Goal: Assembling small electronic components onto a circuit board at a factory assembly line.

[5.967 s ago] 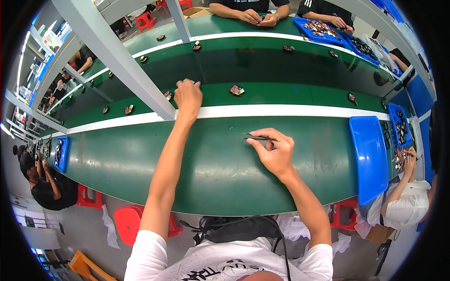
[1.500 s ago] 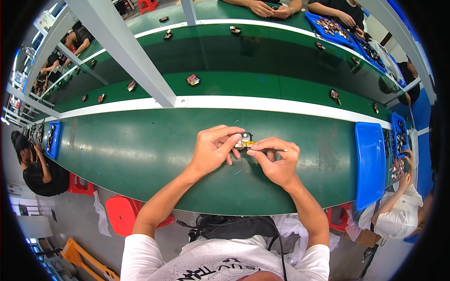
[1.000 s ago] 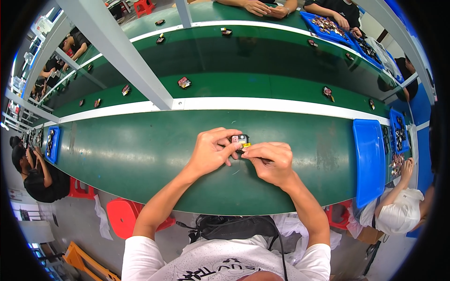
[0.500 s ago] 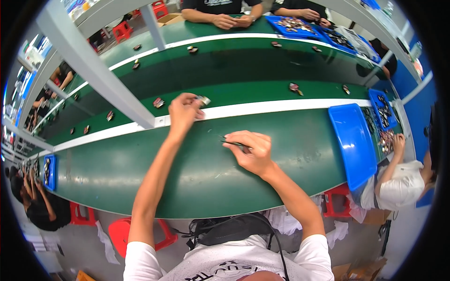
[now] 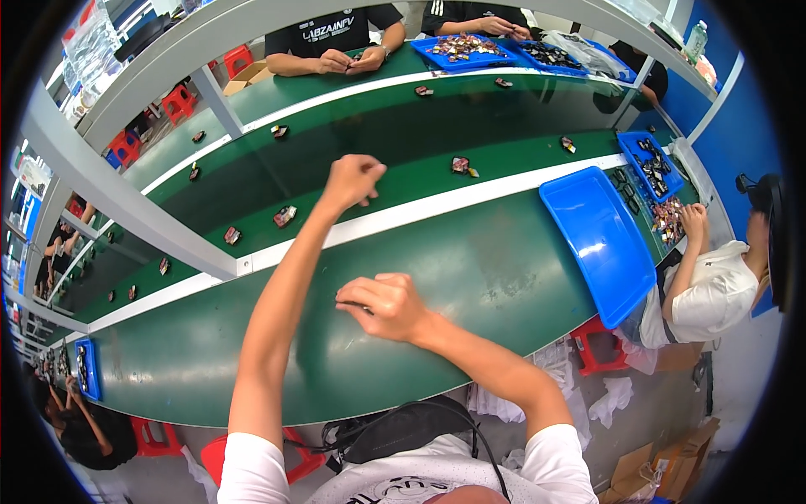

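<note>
My left hand [image 5: 354,181] hovers over the far green strip, its thumb and forefinger apart and nothing visible between them. Closest to it on that strip are a small part with a pale label [image 5: 285,216] and a reddish-black part [image 5: 461,165]. My right hand [image 5: 382,307] is closed over the near green surface [image 5: 470,269]. It grips dark tweezers [image 5: 359,307], mostly covered by the fingers.
A large blue tray [image 5: 598,244] lies at the right, beside a smaller blue tray of black parts [image 5: 651,166]. A co-worker in white [image 5: 714,281] sits there. A grey post [image 5: 143,193] slants across the left. Across the belt, a person in black [image 5: 332,42] handles something small.
My left hand has let go of the small part, which now lies on the far strip. My right hand has moved left with the tweezers. The view has turned, and belt parts have shifted left.
</note>
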A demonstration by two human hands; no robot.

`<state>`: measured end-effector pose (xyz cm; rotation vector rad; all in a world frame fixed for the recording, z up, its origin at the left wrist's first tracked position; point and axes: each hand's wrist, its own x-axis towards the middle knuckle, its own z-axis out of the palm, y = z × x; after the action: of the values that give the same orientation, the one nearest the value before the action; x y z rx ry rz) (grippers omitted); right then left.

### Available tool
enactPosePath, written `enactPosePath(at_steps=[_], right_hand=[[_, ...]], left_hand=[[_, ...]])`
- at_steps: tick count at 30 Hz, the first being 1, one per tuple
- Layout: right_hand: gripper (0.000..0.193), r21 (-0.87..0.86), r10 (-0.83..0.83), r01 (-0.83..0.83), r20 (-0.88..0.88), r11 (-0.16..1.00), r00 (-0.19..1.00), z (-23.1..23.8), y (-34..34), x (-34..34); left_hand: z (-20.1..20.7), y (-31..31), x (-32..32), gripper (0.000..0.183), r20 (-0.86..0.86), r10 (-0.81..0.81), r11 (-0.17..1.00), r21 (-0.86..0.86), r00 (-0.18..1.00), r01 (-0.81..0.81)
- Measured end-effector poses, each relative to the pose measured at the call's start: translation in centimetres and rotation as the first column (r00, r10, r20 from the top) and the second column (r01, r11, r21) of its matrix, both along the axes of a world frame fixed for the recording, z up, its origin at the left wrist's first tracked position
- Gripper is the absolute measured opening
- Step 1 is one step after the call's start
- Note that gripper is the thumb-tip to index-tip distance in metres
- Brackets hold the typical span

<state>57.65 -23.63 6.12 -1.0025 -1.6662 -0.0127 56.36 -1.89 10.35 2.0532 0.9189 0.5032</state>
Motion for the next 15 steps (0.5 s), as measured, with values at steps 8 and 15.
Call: enactPosePath(at_steps=[8, 15], right_hand=[[0.018, -0.04, 0.009, -0.009, -0.009, 0.999, 1.0, -1.0, 0.6, 0.0], [0.02, -0.021, -0.023, 0.023, 0.013, 0.999, 1.0, -1.3, 0.6, 0.9]], left_hand=[[-1.8, -0.3, 13.4, 0.028, -0.157, -0.242, 0.862, 0.418, 0.958, 0.286], [-4.1, -1.9, 15.9, 0.017, -0.271, -0.092, 0.804, 0.548, 0.958, 0.232]])
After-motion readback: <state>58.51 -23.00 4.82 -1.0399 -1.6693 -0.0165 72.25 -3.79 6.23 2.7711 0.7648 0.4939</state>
